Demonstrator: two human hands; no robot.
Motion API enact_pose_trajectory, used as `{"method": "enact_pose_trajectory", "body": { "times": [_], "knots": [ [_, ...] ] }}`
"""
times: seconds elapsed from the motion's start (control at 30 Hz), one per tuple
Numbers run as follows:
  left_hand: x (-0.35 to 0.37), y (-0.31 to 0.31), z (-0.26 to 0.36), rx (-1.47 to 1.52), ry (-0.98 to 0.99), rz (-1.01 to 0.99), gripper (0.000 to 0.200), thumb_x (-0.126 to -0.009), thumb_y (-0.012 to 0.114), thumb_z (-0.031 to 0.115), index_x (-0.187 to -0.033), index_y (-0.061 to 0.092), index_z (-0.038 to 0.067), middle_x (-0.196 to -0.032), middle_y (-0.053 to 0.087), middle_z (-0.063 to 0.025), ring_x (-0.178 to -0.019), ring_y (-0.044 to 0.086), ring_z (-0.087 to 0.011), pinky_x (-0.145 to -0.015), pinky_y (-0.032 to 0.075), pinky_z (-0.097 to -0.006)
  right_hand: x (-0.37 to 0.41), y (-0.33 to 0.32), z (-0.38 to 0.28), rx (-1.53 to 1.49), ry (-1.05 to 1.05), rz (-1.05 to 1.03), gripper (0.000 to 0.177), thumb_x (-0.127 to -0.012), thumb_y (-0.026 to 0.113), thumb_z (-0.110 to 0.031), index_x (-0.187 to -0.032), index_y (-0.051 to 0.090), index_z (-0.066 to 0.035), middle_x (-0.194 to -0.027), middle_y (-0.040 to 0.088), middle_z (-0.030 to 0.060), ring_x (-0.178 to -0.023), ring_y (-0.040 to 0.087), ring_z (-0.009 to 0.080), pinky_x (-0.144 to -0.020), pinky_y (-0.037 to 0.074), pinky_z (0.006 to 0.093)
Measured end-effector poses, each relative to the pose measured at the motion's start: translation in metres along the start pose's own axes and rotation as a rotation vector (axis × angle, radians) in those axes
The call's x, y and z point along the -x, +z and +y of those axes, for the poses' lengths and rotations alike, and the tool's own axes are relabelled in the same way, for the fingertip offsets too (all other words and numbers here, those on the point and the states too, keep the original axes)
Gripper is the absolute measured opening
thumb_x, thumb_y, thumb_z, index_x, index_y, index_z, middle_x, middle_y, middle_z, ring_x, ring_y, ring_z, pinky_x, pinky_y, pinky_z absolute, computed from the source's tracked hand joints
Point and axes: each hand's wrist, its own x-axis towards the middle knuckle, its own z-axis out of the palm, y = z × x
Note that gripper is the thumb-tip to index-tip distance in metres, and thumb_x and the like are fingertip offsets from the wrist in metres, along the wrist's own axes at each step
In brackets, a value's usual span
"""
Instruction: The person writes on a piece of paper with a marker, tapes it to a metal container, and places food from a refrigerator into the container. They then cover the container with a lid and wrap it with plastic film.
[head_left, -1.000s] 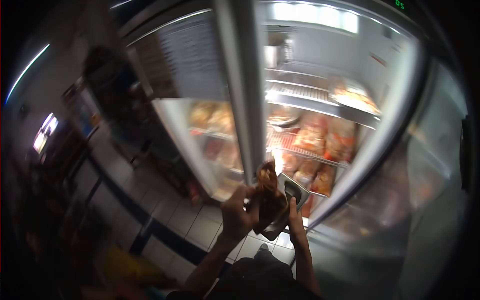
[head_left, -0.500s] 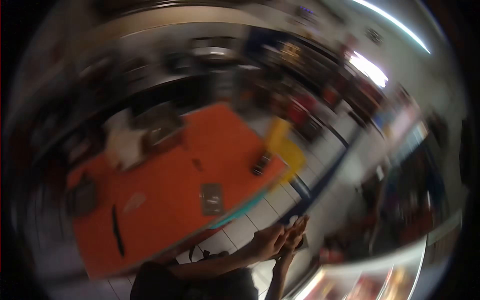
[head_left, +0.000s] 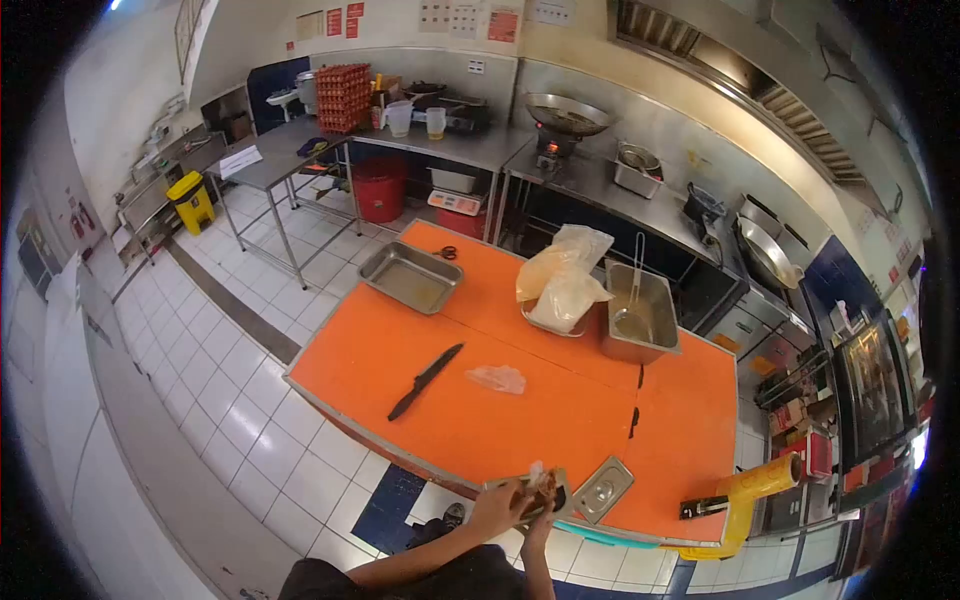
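Observation:
At the near edge of the orange table (head_left: 560, 390), my left hand (head_left: 498, 508) and my right hand (head_left: 540, 522) are close together with curled fingers. A whitish, crumpled piece (head_left: 537, 470) pokes up between them, too small to identify. Beneath and behind the fingers is a small metal pan (head_left: 562, 487) with something dark inside, partly covered by my hands. Beside it lies a metal lid (head_left: 604, 490). Farther left on the tabletop are a black knife (head_left: 425, 382) and a flat, clear plastic piece (head_left: 496, 378).
A shallow metal tray (head_left: 411, 277) and scissors (head_left: 446, 252) are at the table's far left. Bags of pale powder (head_left: 565, 280) stand near a deep pan (head_left: 642, 310) holding a strainer. A yellow roll (head_left: 762, 478) lies on the right corner. A wok (head_left: 568, 114) sits beyond.
My view has swung sharply from a blurred, tilted angle to face the orange table. My hands have moved from over the floor to the small metal pan at the table's near edge.

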Motion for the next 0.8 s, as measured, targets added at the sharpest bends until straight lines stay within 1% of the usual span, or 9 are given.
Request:
{"method": "enact_pose_trajectory", "body": {
  "times": [0.1, 0.23, 0.5, 0.57, 0.6, 0.67, 0.73, 0.77, 0.8],
  "knots": [
    [-0.007, -0.019, -0.023, 0.06, -0.03, 0.097, 0.031, -0.089, 0.066, 0.031, -0.091, 0.057, 0.002, -0.077, 0.066, -0.014, -0.068, 0.067, -0.0306, -0.059, 0.052, -0.0401, -0.059, 0.003, 0.065, 0.127, 0.116, -0.087, 0.075, -0.093, 0.031, -0.068, -0.137, 0.041, -0.007, -0.126, 0.055, 0.0161, -0.11, 0.06, 0.0294, -0.077, 0.059, 0.0404],
    [-0.018, -0.03, -0.053, 0.107, -0.047, 0.088, 0.024, -0.088, 0.066, 0.027, -0.089, 0.055, 0.005, -0.076, 0.065, -0.0112, -0.073, 0.067, -0.0313, -0.061, 0.051, -0.0417, -0.121, 0.015, 0.098, 0.151, -0.027, -0.109, 0.071, -0.096, 0.028, -0.064, -0.135, 0.043, -0.006, -0.126, 0.056, 0.0162, -0.11, 0.06, 0.0284, -0.082, 0.058, 0.0402],
    [-0.062, -0.017, -0.072, -0.011, -0.005, -0.067, 0.028, -0.09, 0.061, 0.032, -0.094, 0.057, 0.005, -0.081, 0.065, -0.0128, -0.079, 0.066, -0.0323, -0.066, 0.052, -0.044, -0.099, 0.046, 0.012, -0.08, 0.174, -0.137, 0.072, -0.096, 0.022, -0.064, -0.139, 0.039, -0.008, -0.133, 0.051, 0.0165, -0.116, 0.056, 0.0304, -0.09, 0.053, 0.0427],
    [-0.069, 0.0, -0.077, 0.022, 0.121, -0.085, 0.031, -0.091, 0.06, 0.035, -0.099, 0.059, 0.005, -0.082, 0.065, -0.0142, -0.081, 0.066, -0.0326, -0.068, 0.052, -0.0444, -0.129, 0.022, 0.045, 0.322, 0.163, -0.058, 0.073, -0.096, 0.022, -0.065, -0.138, 0.039, -0.007, -0.133, 0.05, 0.0178, -0.118, 0.055, 0.0286, -0.094, 0.051, 0.0424],
    [-0.073, 0.003, -0.075, 0.021, 0.116, -0.062, 0.035, -0.092, 0.058, 0.037, -0.103, 0.061, 0.005, -0.084, 0.066, -0.0156, -0.081, 0.066, -0.0329, -0.068, 0.052, -0.0439, -0.113, 0.032, 0.026, 0.172, 0.277, -0.031, 0.072, -0.097, 0.026, -0.063, -0.137, 0.039, -0.005, -0.134, 0.048, 0.0179, -0.121, 0.052, 0.0286, -0.099, 0.047, 0.0411],
    [-0.076, 0.011, -0.074, 0.058, 0.127, -0.11, 0.043, -0.092, 0.058, 0.04, -0.112, 0.06, 0.003, -0.091, 0.067, -0.0185, -0.083, 0.066, -0.0332, -0.071, 0.053, -0.0428, -0.139, 0.012, 0.058, 0.268, -0.116, -0.134, 0.064, -0.1, 0.036, -0.052, -0.142, 0.034, -0.003, -0.13, 0.05, 0.0182, -0.111, 0.057, 0.0313, -0.09, 0.049, 0.0463],
    [-0.08, 0.025, -0.072, 0.103, 0.127, -0.255, 0.046, -0.091, 0.059, 0.04, -0.116, 0.059, 0.001, -0.096, 0.067, -0.02, -0.085, 0.066, -0.033, -0.073, 0.053, -0.0421, -0.13, 0.007, 0.056, 0.642, -0.701, -0.021, 0.061, -0.098, 0.05, -0.04, -0.141, 0.035, -0.001, -0.121, 0.057, 0.0185, -0.101, 0.062, 0.0299, -0.079, 0.053, 0.0429],
    [-0.083, 0.032, -0.067, 0.095, 0.104, -0.31, 0.046, -0.091, 0.059, 0.04, -0.116, 0.059, 0.001, -0.096, 0.067, -0.0199, -0.085, 0.066, -0.0329, -0.072, 0.053, -0.0421, -0.114, 0.006, 0.032, 0.575, -0.716, 0.158, 0.061, -0.098, 0.05, -0.04, -0.141, 0.035, -0.001, -0.121, 0.057, 0.0185, -0.101, 0.062, 0.0299, -0.079, 0.053, 0.0429],
    [-0.085, 0.039, -0.061, 0.083, 0.075, -0.36, 0.046, -0.091, 0.06, 0.04, -0.116, 0.059, 0.001, -0.095, 0.067, -0.0198, -0.084, 0.066, -0.0327, -0.072, 0.053, -0.042, -0.074, 0.01, -0.016, 0.625, -0.55, 0.119, 0.059, -0.098, 0.05, -0.042, -0.138, 0.036, -0.001, -0.12, 0.057, 0.0178, -0.101, 0.062, 0.0284, -0.08, 0.052, 0.0405]
  ]
}}
